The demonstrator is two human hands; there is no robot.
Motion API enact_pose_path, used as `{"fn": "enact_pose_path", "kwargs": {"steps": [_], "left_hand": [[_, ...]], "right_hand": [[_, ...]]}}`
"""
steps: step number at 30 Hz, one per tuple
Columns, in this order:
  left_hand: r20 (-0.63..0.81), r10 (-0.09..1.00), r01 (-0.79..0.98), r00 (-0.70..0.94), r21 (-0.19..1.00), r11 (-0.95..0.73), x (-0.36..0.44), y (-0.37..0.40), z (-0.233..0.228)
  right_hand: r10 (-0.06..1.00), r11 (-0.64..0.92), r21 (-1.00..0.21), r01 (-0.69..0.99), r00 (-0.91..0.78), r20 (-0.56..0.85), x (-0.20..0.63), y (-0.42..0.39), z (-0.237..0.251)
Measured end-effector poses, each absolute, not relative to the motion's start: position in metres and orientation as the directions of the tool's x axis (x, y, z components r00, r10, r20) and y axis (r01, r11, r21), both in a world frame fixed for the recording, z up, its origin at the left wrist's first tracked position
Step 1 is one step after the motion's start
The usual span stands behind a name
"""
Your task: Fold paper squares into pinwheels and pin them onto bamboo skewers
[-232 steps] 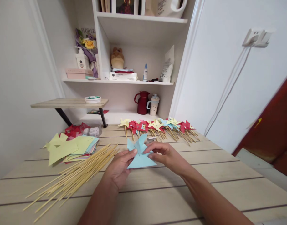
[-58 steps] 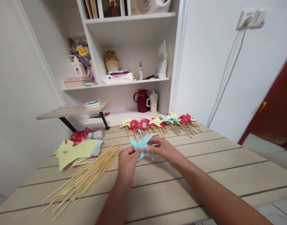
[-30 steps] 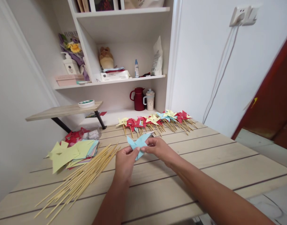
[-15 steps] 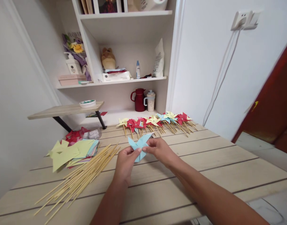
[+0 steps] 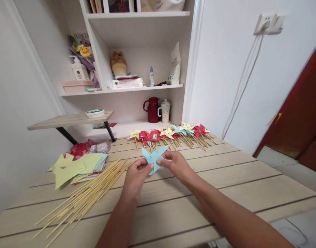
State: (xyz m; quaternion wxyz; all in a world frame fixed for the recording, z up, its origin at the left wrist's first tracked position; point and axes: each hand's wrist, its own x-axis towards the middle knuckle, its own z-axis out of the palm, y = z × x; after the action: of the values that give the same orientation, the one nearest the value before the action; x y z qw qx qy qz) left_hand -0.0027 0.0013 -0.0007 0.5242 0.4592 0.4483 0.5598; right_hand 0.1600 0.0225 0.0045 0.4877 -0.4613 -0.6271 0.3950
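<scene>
"What is at the centre of the head view?"

"A light-blue paper pinwheel [image 5: 154,159], its blades folded toward the middle, held over a pale, planked tabletop [image 5: 168,213]."

"And the hands?"

"Both grasp it. The left hand [image 5: 135,177] pinches its lower left side, thumb on top. The right hand [image 5: 177,167] grips the right side, its thumb near the centre. The fingers behind the paper are partly hidden."

"What lies to the left of them?"

"A loose bundle of thin wooden sticks [image 5: 90,196], fanned out on a slant. Beyond it are yellow-green paper cutouts [image 5: 70,168] on a stack of coloured paper [image 5: 99,166]. Further back are red paper pieces [image 5: 81,148], beside a clear container [image 5: 103,147] with small pale items inside."

"And past the hands?"

"A row of pinwheels on sticks [image 5: 168,132] in red, yellow and blue, lying close together, heads toward the back. Behind them, a dark red jug [image 5: 153,112] stands just beside a speckled cup [image 5: 165,112] in a white shelf unit [image 5: 137,89]."

"Anything on the right?"

"A white wall socket [image 5: 263,24], with a cable [image 5: 244,86] hanging down."
</scene>
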Motion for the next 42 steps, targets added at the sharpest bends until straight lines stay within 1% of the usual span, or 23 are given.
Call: {"fn": "enact_pose_path", "kwargs": {"steps": [4, 7, 11, 15, 17, 21, 24, 27, 31, 33, 35, 36, 39, 42], "left_hand": [[0.043, 0.999, -0.169, -0.033, 0.984, -0.048, -0.001, -0.001, 0.002], [0.03, 0.999, -0.154, -0.038, 0.987, -0.035, -0.001, -0.002, 0.004], [0.052, 0.998, -0.148, -0.046, 0.987, -0.058, 0.0, -0.002, 0.003], [0.086, 0.99, -0.082, -0.112, 0.992, -0.096, 0.0, 0.002, -0.004], [0.094, 0.989, -0.07, -0.118, 0.992, -0.103, -0.001, 0.003, -0.007], [0.063, 0.992, -0.071, -0.112, 0.995, -0.072, -0.001, 0.004, -0.008], [0.013, 0.99, -0.107, -0.142, 0.994, -0.029, -0.002, 0.004, -0.007], [-0.048, 0.983, -0.174, -0.176, 0.985, 0.017, -0.004, 0.006, -0.008], [-0.075, 0.974, -0.236, -0.215, 0.971, 0.023, -0.014, 0.012, -0.011], [-0.08, 0.971, -0.292, -0.227, 0.957, 0.01, -0.019, 0.015, -0.012], [-0.096, 0.961, -0.362, -0.261, 0.932, -0.005, -0.024, 0.02, -0.012], [-0.094, 0.959, -0.398, -0.266, 0.917, -0.021, -0.025, 0.022, -0.012], [-0.12, 0.947, -0.463, -0.299, 0.886, -0.034, -0.025, 0.027, -0.012], [-0.128, 0.936, -0.478, -0.327, 0.877, -0.047, -0.022, 0.029, -0.014]], "right_hand": [[0.96, 0.277, -0.932, 0.233, -0.118, 0.255, 0.159, 0.02, 0.006], [0.957, 0.285, -0.929, 0.237, -0.128, 0.261, 0.157, 0.019, 0.007], [0.958, 0.278, -0.932, 0.234, -0.133, 0.252, 0.157, 0.019, 0.007], [0.955, 0.29, -0.929, 0.228, -0.131, 0.266, 0.157, 0.02, 0.004], [0.956, 0.288, -0.93, 0.23, -0.121, 0.267, 0.157, 0.021, 0.003], [0.961, 0.27, -0.939, 0.214, -0.119, 0.25, 0.155, 0.022, 0.001], [0.951, 0.299, -0.939, 0.168, -0.132, 0.279, 0.155, 0.025, 0.0], [0.949, 0.314, -0.947, 0.071, -0.06, 0.311, 0.163, 0.033, 0.0], [0.916, 0.363, -0.932, -0.005, 0.184, 0.356, 0.188, 0.046, 0.007], [0.876, 0.382, -0.924, 0.023, 0.311, 0.369, 0.205, 0.052, 0.012], [0.857, 0.354, -0.928, 0.118, 0.355, 0.372, 0.219, 0.057, 0.013], [0.864, 0.322, -0.929, 0.181, 0.344, 0.367, 0.225, 0.06, 0.013], [0.901, 0.252, -0.929, 0.272, 0.284, 0.328, 0.233, 0.067, 0.004], [0.961, 0.186, -0.906, 0.38, 0.12, 0.248, 0.227, 0.073, -0.011]]}}
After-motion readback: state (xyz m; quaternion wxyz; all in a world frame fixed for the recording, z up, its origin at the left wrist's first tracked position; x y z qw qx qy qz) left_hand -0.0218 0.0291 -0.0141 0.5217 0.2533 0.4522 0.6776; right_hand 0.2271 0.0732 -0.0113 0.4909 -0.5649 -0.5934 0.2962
